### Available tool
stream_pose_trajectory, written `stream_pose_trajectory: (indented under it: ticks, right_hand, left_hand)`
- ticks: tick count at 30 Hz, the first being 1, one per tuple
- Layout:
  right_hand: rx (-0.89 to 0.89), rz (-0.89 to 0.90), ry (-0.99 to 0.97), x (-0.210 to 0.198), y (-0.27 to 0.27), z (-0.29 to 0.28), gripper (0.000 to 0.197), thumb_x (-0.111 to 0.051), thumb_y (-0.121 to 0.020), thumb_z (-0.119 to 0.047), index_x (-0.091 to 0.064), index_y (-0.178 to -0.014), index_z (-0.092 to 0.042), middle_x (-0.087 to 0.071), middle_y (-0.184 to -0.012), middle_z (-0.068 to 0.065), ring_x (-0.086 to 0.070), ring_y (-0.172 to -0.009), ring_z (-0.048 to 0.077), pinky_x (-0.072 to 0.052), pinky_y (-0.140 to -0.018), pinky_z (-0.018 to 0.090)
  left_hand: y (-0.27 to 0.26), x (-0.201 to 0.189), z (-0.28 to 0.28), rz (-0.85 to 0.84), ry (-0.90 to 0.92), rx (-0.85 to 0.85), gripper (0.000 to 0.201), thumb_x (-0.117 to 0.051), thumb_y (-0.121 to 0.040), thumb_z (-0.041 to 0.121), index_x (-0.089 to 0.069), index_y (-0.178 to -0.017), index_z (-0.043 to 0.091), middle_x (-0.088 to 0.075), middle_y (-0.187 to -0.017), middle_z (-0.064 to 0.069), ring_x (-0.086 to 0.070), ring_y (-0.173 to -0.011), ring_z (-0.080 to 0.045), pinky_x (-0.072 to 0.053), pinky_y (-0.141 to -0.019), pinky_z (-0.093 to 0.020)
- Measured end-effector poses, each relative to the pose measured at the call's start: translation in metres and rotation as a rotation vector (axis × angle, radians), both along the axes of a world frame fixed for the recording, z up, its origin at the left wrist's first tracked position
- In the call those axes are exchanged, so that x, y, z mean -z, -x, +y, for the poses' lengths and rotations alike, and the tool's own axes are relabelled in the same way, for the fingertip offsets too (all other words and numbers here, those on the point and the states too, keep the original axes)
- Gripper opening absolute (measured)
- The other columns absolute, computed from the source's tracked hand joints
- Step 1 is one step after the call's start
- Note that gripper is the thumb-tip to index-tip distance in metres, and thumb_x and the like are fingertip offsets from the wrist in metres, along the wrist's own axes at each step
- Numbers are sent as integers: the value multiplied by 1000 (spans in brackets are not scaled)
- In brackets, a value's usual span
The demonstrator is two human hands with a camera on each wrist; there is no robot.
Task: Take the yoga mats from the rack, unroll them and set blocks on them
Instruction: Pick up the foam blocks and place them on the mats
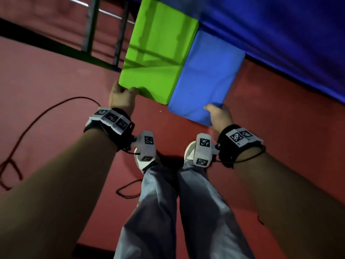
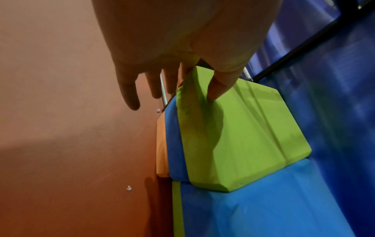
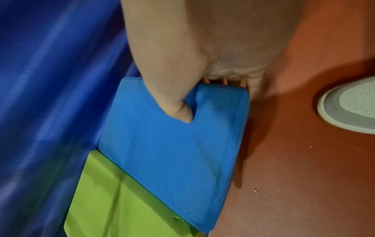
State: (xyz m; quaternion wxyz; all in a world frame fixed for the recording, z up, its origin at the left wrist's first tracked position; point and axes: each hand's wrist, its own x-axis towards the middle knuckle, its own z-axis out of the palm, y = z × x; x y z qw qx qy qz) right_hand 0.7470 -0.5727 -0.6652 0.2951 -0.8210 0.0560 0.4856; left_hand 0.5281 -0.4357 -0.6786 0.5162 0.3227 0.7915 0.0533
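A green foam block (image 1: 155, 53) and a blue foam block (image 1: 207, 79) are side by side in front of me, edges touching. My left hand (image 1: 123, 91) pinches the green block's near left corner; in the left wrist view the thumb (image 2: 219, 86) digs into the green block (image 2: 243, 136) while the outer fingers hang straight. My right hand (image 1: 214, 110) grips the blue block's near right corner. The right wrist view has the thumb (image 3: 178, 109) pressed into the blue block (image 3: 172, 152), with the fingers underneath. A dark blue mat (image 1: 280, 34) lies unrolled at the upper right.
The floor (image 1: 56, 90) is red and textured. A dark metal rack (image 1: 89, 25) stands at the upper left. A thin cable (image 1: 24, 131) loops over the floor on the left. My shoes (image 1: 143, 163) are just below the blocks. The left wrist view shows an orange block's edge (image 2: 162, 144).
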Motion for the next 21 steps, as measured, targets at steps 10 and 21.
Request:
stream_pose_trajectory:
  ticks: [10, 21]
  right_hand:
    - [185, 74, -46, -29, -11, 1, 65, -78, -57, -35, -61, -117, -16, -73, -108, 5, -72, -94, 25, -59, -84, 47]
    - [-1, 82, 32, -144, -16, 2, 54, -77, -71, -48, -69, -109, -11, -73, -103, 8, -71, -86, 27, -59, -73, 40]
  left_hand:
    - [-11, -33, 4, -59, -24, -139, 90, -72, -43, 75, -38, -107, 21, -57, -101, 0, -66, -97, -29, -56, -88, -51]
    - [6, -169, -10, -125, 185, -354, 55, -86, -68, 31, -59, -109, 8, -66, -88, -11, -65, -69, -27, -60, -71, -49]
